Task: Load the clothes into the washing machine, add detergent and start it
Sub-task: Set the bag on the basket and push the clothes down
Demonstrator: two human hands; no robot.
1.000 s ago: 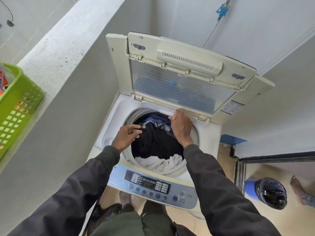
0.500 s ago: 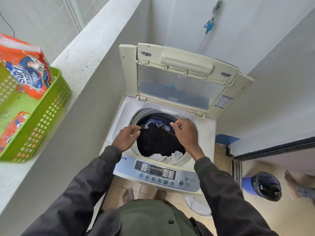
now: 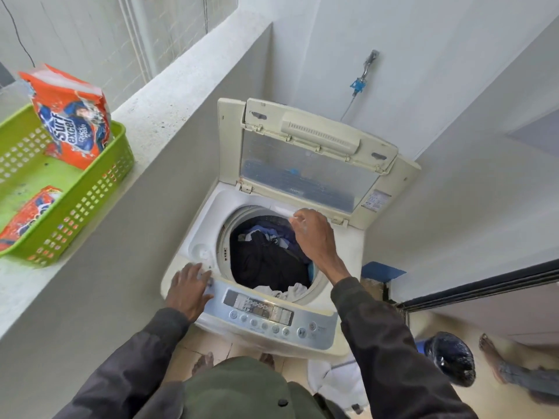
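Observation:
A white top-loading washing machine (image 3: 348, 252) stands with its lid (image 3: 305, 158) raised. Dark, blue and white clothes (image 3: 266, 261) fill the drum. My left hand (image 3: 189, 290) lies flat on the machine's front left corner beside the control panel (image 3: 272, 316), holding nothing. My right hand (image 3: 314, 237) hovers over the drum's far right rim, fingers loosely curled, with nothing visibly held. An orange detergent bag (image 3: 71, 116) stands in a green basket (image 3: 78, 213) on the ledge at left.
A second orange packet (image 3: 27, 216) lies in the basket. The concrete ledge (image 3: 169, 95) runs along the machine's left side. A blue bin with a black liner (image 3: 450, 358) and another person's foot (image 3: 496, 358) are at lower right by a sliding door track (image 3: 484, 288).
Both hands have let go of the dark garment in the drum. The left hand moved down onto the machine's front left corner; the right rose to the far rim. The camera shifted back and left.

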